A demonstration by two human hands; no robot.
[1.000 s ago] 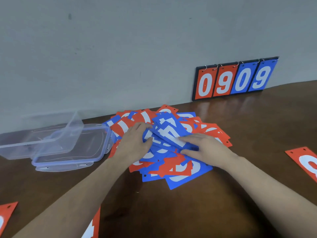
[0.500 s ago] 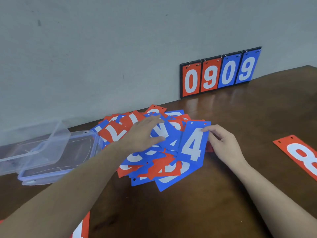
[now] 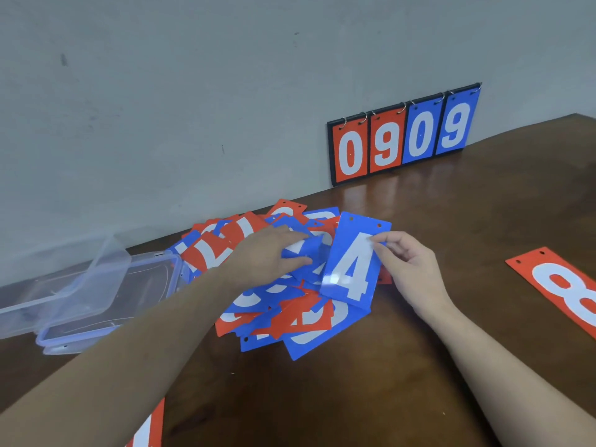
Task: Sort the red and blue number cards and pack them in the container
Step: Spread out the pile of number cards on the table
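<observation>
A mixed heap of red and blue number cards [image 3: 283, 314] lies on the brown table in the middle. My right hand [image 3: 409, 269] pinches the right edge of a blue card with a white 4 [image 3: 351, 262], lifted and tilted above the heap's right side. My left hand [image 3: 267, 256] rests on the heap, its fingers closed around the edge of another blue card [image 3: 306, 250]. A clear plastic container [image 3: 106, 304] with a blue rim sits left of the heap, touching it, and its clear lid [image 3: 58, 285] leans over it.
A scoreboard [image 3: 403, 137] reading 0909 leans on the grey wall at the back. A red 8 card [image 3: 564, 291] lies at the right edge. Another red card [image 3: 148, 430] lies at the bottom, beside my left forearm.
My right hand pulled the blue 4 card out of the heap and raised it. My left hand slid a little further onto the heap. The camera view shifted right.
</observation>
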